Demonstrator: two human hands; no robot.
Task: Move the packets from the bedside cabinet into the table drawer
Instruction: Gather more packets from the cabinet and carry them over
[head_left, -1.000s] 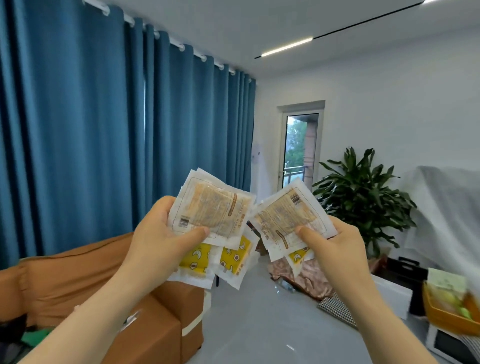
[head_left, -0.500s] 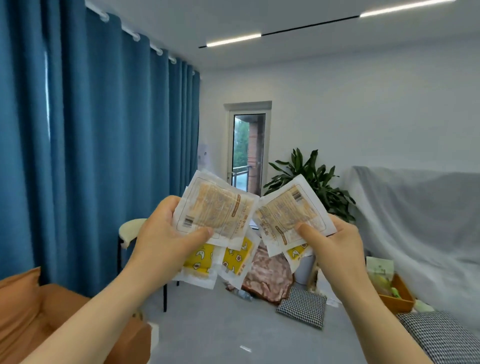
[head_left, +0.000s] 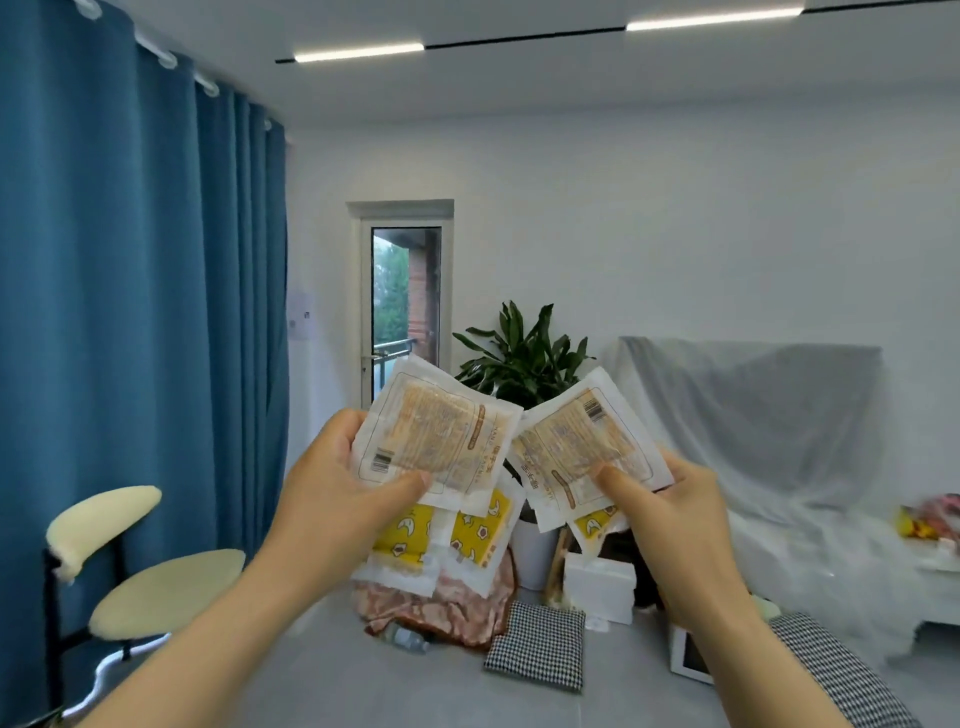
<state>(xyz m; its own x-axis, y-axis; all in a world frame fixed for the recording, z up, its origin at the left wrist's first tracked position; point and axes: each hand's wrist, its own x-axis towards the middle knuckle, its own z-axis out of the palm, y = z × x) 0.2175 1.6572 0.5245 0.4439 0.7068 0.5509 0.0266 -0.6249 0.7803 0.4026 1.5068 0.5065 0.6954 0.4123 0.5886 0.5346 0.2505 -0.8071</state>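
Note:
My left hand (head_left: 337, 493) is raised in front of me and grips a fan of several white packets (head_left: 436, 441); the top one shows a tan printed back with a barcode, and lower ones show yellow fronts. My right hand (head_left: 670, 514) is held up beside it and grips another small stack of the same packets (head_left: 576, 441), thumb pressed on the top one. The two stacks almost touch at the middle. No bedside cabinet or table drawer is in view.
Blue curtains (head_left: 130, 312) fill the left. A cream-cushioned chair (head_left: 156, 587) stands at lower left. Ahead are a glass door (head_left: 405, 301), a potted plant (head_left: 524, 358), floor clutter with a checked cushion (head_left: 540, 644) and a white box (head_left: 600, 587). A sheet-covered sofa (head_left: 769, 441) is at right.
The view has swung right: the orange-covered furniture has left the frame, the chair and covered sofa have come in. Both hands still hold their packets in the same raised pose.

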